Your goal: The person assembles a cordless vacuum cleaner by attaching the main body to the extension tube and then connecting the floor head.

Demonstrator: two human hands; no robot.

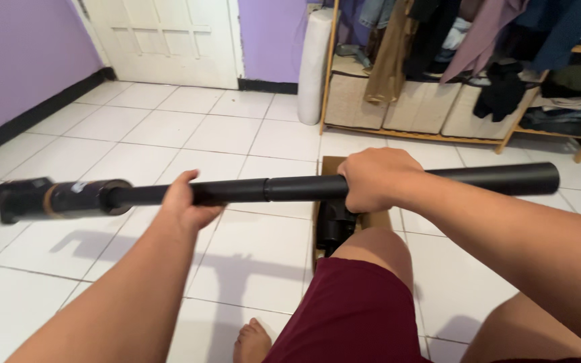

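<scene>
Black telescopic pole [277, 189] held level across frame centre. Left hand [186, 202] wraps thin section, right hand [371, 180] clenched on thicker tube. Sections look joined (extension not clear). Cardboard box [329, 165] on white tiled floor [237, 134], behind the pole.

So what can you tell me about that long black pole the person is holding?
The long black pole looks like matte metal or plastic, built of telescoping sections, thinner toward the left, where it ends in a thicker black fitting with a tan band. It is held level across the person's lap, above the white tiled floor. The left hand grips the thin section; the right hand wraps the thicker one. A dark part hangs below it.
</scene>
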